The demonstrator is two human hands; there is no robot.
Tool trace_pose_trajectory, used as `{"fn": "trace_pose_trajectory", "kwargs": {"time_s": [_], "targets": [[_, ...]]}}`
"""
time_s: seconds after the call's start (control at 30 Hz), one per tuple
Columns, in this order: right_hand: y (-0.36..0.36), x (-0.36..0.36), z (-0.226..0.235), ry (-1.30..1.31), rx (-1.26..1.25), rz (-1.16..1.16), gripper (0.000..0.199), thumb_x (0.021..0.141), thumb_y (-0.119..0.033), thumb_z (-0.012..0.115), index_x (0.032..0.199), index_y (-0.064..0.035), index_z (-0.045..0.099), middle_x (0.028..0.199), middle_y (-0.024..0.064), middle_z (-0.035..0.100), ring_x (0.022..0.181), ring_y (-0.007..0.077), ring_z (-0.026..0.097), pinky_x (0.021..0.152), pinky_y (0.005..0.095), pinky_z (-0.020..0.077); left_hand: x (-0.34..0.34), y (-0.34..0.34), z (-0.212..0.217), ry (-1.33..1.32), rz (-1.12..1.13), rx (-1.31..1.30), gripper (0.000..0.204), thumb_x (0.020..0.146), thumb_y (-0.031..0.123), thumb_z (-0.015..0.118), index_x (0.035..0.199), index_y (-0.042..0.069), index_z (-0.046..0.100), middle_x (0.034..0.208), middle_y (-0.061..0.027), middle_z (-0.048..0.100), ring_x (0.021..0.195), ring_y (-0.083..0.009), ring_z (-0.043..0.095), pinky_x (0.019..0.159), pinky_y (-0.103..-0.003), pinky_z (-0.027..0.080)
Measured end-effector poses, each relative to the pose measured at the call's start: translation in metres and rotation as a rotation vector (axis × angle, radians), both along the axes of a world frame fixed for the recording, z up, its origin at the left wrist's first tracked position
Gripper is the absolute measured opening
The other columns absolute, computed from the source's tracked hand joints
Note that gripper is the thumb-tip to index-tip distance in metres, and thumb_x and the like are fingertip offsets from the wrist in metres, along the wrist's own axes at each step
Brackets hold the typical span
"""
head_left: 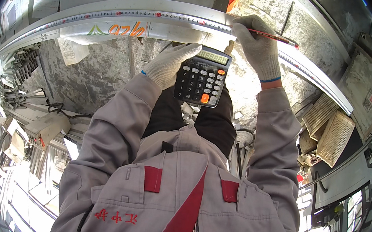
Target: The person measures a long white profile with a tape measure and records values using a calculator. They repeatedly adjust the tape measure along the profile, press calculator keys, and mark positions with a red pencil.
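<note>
- One calculator point(201, 81), upper centre; left hand point(171, 65) curled round its left edge.
- Right hand point(256, 44) closed in pinch on red pen point(274, 37), at long rule point(179, 17).
- Bare grey surface point(102, 63) open, upper left.

Passable, though narrow, between the calculator point(203, 76) and the right hand point(257, 46), and wider over the grey surface point(101, 72) left of the left hand point(166, 65), up to a scrap of paper point(71, 51). Blocked across the far side by the long measuring strip point(169, 17), with the pen point(277, 37) sticking out rightward from the right hand near it. Hemmed in by piled metal pieces point(25, 65) at far left, plus baskets point(335, 138) at right, beyond the right sleeve point(276, 126).
</note>
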State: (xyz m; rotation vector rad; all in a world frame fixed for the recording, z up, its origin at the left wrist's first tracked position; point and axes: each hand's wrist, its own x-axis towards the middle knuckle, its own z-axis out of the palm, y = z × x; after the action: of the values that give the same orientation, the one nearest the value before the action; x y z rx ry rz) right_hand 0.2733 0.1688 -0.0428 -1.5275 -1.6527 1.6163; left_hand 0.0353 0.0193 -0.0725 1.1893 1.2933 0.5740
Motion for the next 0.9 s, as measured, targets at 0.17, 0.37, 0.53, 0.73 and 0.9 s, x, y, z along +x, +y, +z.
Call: {"fn": "trace_pose_trajectory", "kwargs": {"time_s": [0.17,0.37,0.53,0.73,0.9], "targets": [[-0.001,0.001,-0.001,-0.001,0.026,0.0,0.017,0.099,-0.016,0.07,0.104,-0.0004,0.074,0.09,0.0064,0.075,0.084,0.0109,0.069,0.075,0.0271,0.0562,-0.011,0.001,0.006,0.235,-0.183,0.207,0.063,0.091,0.002,0.071,0.15,0.01,0.052,0.151,-0.0181,0.056,0.135,-0.0348,0.059,0.11,-0.041,0.051],[-0.001,0.0,-0.001,0.001,0.009,-0.001,0.017,0.098,-0.015,0.069,0.104,0.0004,0.075,0.092,0.0067,0.075,0.085,0.011,0.069,0.077,0.0265,0.0561,-0.003,0.006,0.015,-0.22,0.093,-0.182,0.066,0.09,0.001,0.071,0.152,0.012,0.05,0.154,-0.0184,0.053,0.136,-0.0362,0.058,0.111,-0.042,0.05],[-0.001,-0.001,-0.003,-0.003,0.063,0.002,0.016,0.098,-0.018,0.071,0.103,-0.0026,0.073,0.085,0.0068,0.075,0.078,0.0116,0.071,0.07,0.0292,0.0571,-0.007,0.006,0.012,-0.084,-0.042,0.001,0.067,0.09,0.003,0.072,0.152,0.013,0.05,0.155,-0.0188,0.053,0.137,-0.0363,0.057,0.111,-0.043,0.05],[-0.003,-0.001,-0.008,-0.019,0.098,-0.011,0.015,0.098,-0.018,0.071,0.103,-0.0031,0.073,0.086,0.0074,0.075,0.079,0.0123,0.072,0.071,0.0293,0.0572,0.002,0.002,0.006,-0.206,0.174,-0.093,0.053,0.092,-0.003,0.07,0.142,0.011,0.06,0.137,-0.0104,0.065,0.121,-0.0208,0.066,0.101,-0.031,0.055],[-0.003,0.0,-0.006,-0.015,0.093,-0.001,0.015,0.098,-0.017,0.071,0.103,-0.0033,0.073,0.086,0.0069,0.075,0.079,0.0124,0.072,0.071,0.0291,0.0572,0.0,0.012,0.016,-0.001,0.142,0.101,0.039,0.099,0.016,0.073,0.134,0.002,0.064,0.123,-0.007,0.071,0.106,-0.0142,0.071,0.087,-0.028,0.058]]}}
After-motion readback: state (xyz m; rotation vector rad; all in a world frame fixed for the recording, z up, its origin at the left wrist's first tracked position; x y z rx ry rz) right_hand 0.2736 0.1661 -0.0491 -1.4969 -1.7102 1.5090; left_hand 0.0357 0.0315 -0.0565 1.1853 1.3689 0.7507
